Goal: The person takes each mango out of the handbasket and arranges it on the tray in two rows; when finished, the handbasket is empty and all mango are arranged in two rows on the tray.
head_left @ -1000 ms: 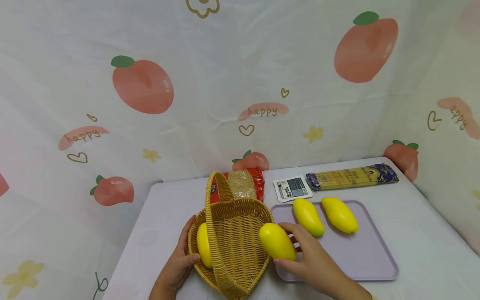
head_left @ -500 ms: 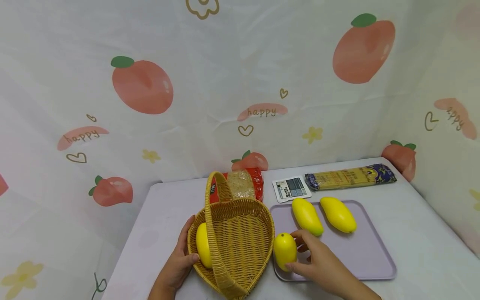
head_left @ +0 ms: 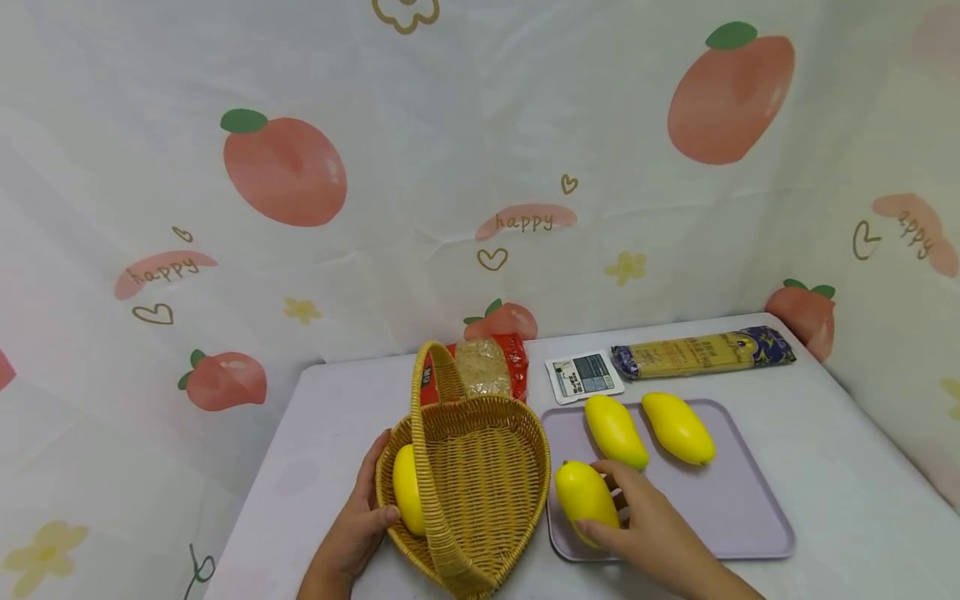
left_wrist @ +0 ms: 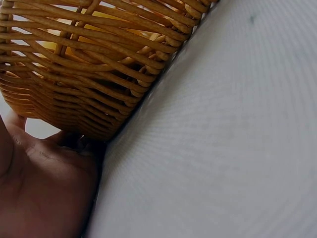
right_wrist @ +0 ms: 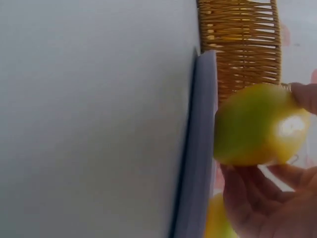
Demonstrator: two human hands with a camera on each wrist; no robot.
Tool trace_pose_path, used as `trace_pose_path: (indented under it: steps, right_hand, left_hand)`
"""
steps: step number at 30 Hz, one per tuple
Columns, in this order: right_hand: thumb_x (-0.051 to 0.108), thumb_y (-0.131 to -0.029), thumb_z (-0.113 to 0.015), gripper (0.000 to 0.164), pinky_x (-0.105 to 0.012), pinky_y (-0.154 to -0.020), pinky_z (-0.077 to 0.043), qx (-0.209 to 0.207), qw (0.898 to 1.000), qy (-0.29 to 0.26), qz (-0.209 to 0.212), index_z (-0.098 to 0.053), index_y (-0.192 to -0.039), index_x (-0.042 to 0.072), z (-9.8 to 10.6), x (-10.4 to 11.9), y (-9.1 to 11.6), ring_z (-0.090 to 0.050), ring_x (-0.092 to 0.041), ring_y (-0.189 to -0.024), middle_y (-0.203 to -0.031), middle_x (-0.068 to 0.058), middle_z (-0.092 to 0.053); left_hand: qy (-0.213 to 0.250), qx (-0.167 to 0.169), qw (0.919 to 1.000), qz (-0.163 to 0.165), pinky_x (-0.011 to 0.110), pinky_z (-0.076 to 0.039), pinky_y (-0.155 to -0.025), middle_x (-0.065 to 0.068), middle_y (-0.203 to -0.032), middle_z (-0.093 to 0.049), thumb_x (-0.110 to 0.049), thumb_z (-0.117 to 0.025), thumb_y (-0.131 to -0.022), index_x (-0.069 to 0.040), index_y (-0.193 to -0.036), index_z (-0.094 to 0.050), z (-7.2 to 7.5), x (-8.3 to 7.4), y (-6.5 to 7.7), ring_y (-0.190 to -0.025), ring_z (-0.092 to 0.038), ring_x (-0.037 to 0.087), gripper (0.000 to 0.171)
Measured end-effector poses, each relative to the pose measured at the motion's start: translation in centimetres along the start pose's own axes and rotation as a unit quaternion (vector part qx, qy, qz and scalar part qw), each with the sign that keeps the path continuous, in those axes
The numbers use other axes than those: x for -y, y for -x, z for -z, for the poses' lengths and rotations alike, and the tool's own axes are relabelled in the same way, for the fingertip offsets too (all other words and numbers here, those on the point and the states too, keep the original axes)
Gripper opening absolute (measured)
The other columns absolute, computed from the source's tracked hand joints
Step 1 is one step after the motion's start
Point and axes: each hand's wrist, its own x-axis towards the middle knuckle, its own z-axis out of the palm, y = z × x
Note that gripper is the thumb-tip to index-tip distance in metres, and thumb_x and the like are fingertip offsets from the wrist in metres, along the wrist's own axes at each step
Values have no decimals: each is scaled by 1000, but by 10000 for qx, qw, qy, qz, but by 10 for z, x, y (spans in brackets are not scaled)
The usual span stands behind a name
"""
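Note:
My left hand (head_left: 360, 521) grips the left side of a heart-shaped wicker basket (head_left: 483, 500), its thumb over the rim and its fingers along the outer wall. One yellow mango (head_left: 407, 490) lies inside, partly hidden by the handle. My right hand (head_left: 645, 521) holds another mango (head_left: 587, 502) between thumb and fingers at the left end of a lilac tray (head_left: 720, 508). The right wrist view shows this mango's greenish end (right_wrist: 247, 124) close to the tray's edge; whether it touches the tray I cannot tell. Two more mangoes, a left one (head_left: 617, 432) and a right one (head_left: 678, 428), lie farther back on the tray.
Behind the basket lies a red packet (head_left: 487, 367) with a clear window, partly covered by the handle. A small white packet (head_left: 585, 377) and a long noodle packet (head_left: 701, 353) lie behind the tray. A printed cloth (head_left: 420, 167) hangs at the table's back.
My right hand has moved the mango from above the basket's right rim to the right, over the tray, and its tilt has changed. My left hand and the basket stay put.

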Motion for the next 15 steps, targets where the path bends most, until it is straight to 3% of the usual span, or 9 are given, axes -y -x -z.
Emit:
trace_pose_path:
  steps: [6, 15]
  right_hand:
    - [58, -84, -91, 86, -51, -89, -57, -399, 9902, 1229, -535, -61, -145, 6, -1, -3, 0, -61, -17, -96, -120, -3, -66]
    - [66, -83, -87, 94, -62, -94, -53, -534, 9799, 1759, -779, -63, -141, -4, 5, -4, 0, -65, -28, -103, -128, -17, -69]
  left_hand:
    - [-52, 8, 10000, -11, 21, -26, -119, 3, -181, 2, -19, -84, -95, -25, -177, -3, 0, -1, 0, -160, -15, 12, 116]
    - [23, 32, 10000, -38, 22, -27, -119, 4, -180, 1, -16, -83, -95, -25, -177, -3, 0, -1, 0, -159, -18, 10, 115]
